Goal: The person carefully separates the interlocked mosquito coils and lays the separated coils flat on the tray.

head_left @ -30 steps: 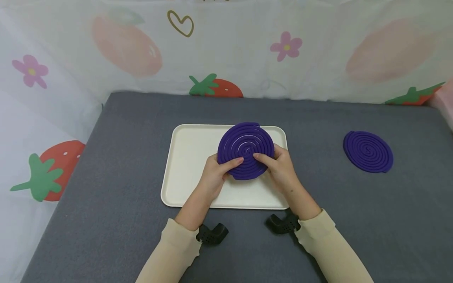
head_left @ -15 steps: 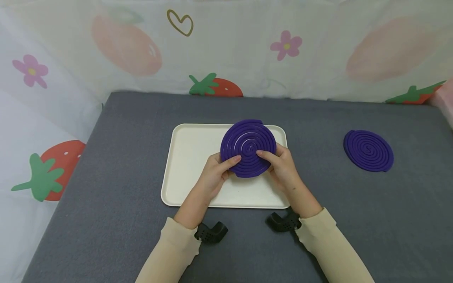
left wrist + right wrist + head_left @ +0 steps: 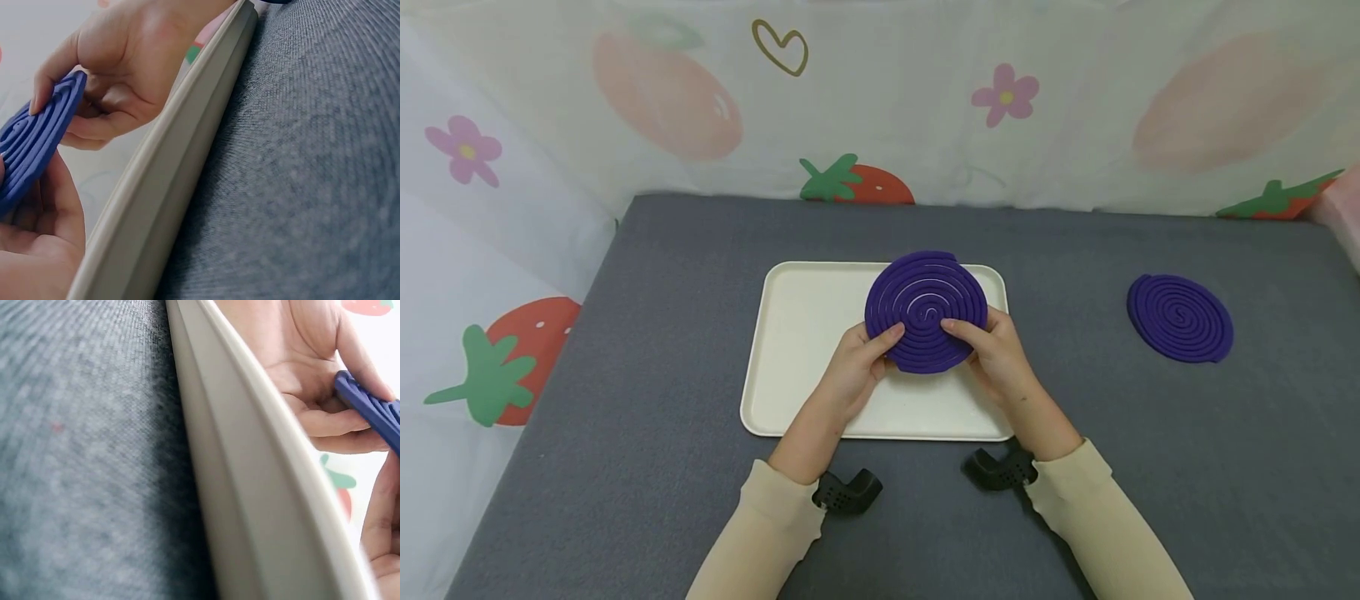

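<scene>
A round purple spiral trivet [image 3: 927, 292] is held up over the cream tray [image 3: 790, 350], tilted so its ridged face shows in the head view. My left hand [image 3: 853, 367] grips its lower left edge, thumb on the ridged face and fingers behind. On the lower right edge, my right hand [image 3: 998, 358] does the same, its thumb tip near the spiral's centre. Both wrist views catch the trivet [image 3: 47, 137] side-on between the two hands, above the tray's rim [image 3: 262, 450]. From the head, most of the fingers are hidden behind the trivet.
A second purple spiral trivet [image 3: 1180, 318] lies flat on the grey tablecloth [image 3: 1075, 250] to the right of the tray. Black wrist cameras [image 3: 848, 492] jut inward from both wrists near the tray's front edge. A fruit-printed curtain [image 3: 880, 100] hangs behind the table.
The held trivet has risen slightly in the head view, moving a little right and then back left. Both thumbs still press on its face, the left one slightly nearer the edge.
</scene>
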### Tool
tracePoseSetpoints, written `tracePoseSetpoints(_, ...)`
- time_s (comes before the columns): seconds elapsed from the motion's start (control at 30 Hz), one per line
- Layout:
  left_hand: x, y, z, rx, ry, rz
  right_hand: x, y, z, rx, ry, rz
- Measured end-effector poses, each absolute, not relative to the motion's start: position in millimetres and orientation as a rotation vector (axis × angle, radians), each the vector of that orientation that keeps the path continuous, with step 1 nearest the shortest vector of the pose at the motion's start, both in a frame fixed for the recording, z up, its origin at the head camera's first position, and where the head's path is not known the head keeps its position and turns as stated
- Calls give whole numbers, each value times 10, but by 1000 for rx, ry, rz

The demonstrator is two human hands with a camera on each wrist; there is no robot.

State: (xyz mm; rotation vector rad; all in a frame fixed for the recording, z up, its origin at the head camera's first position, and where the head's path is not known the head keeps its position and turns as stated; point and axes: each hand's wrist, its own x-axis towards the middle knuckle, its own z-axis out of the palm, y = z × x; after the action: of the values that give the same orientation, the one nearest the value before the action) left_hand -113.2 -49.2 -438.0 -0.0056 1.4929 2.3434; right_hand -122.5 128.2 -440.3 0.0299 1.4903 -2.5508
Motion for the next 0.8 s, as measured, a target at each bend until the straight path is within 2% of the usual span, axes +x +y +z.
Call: tracePoseSetpoints(0.8, -1131, -508, -4380, 67, 1555, 2280, -1228, 1242, -4400, 168, 1933, -2423)
